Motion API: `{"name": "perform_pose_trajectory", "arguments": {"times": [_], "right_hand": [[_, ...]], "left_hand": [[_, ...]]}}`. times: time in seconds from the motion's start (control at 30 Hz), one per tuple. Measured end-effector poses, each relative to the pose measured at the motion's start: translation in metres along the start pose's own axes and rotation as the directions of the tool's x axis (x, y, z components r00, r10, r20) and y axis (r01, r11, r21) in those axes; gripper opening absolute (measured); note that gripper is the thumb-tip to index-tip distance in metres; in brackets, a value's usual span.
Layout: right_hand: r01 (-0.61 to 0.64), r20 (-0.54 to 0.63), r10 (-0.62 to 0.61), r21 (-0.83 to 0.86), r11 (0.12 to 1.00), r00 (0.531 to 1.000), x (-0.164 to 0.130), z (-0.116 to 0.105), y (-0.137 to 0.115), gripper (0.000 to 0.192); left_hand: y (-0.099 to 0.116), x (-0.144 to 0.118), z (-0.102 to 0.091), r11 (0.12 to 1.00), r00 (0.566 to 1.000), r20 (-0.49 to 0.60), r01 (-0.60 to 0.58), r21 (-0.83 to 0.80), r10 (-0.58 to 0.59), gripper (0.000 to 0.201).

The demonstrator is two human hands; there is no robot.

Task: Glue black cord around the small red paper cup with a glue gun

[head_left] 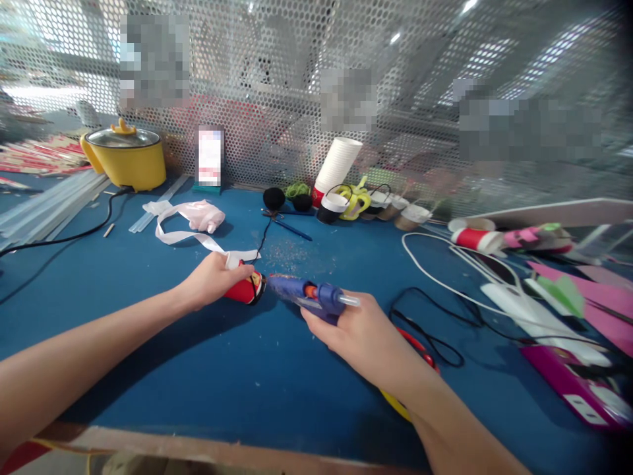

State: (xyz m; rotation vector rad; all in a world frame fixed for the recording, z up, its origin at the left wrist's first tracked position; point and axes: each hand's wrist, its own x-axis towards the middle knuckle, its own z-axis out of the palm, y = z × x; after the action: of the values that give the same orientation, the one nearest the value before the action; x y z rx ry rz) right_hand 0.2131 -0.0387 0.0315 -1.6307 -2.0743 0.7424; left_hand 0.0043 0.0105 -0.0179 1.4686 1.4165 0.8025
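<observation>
Right hand [363, 333] levels glue gun [306, 295] at left hand's [212, 277] red cup [246, 290].

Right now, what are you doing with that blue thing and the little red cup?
The right hand holds a blue glue gun with its tip pointed at a red paper cup lying on its side on the blue table. The left hand steadies the cup and pinches a white ribbon against it. More cups are stacked by the mesh wall, and a yellow pot sits at the back left.
</observation>
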Motion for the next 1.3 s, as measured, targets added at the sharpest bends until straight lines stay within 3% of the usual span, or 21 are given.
{"name": "perform_pose_trajectory", "arguments": {"times": [0.43,1.03,1.3], "right_hand": [[-0.089,0.025,0.090,-0.040,0.995,0.996,0.011,0.003,-0.001,0.021],[-0.052,-0.009,0.051,-0.025,0.998,0.999,0.008,0.004,0.001,0.017],[-0.097,0.039,0.097,0.015,0.995,0.995,-0.001,0.000,-0.003,0.018]], "left_hand": [[-0.003,0.000,-0.001,0.997,0.998,0.024,-0.067,0.048,0.066,0.036],[-0.006,0.002,0.000,0.997,0.999,0.004,-0.033,0.067,0.033,0.038],[-0.006,0.004,0.000,1.000,1.000,-0.015,-0.025,0.009,0.025,0.037]]}}
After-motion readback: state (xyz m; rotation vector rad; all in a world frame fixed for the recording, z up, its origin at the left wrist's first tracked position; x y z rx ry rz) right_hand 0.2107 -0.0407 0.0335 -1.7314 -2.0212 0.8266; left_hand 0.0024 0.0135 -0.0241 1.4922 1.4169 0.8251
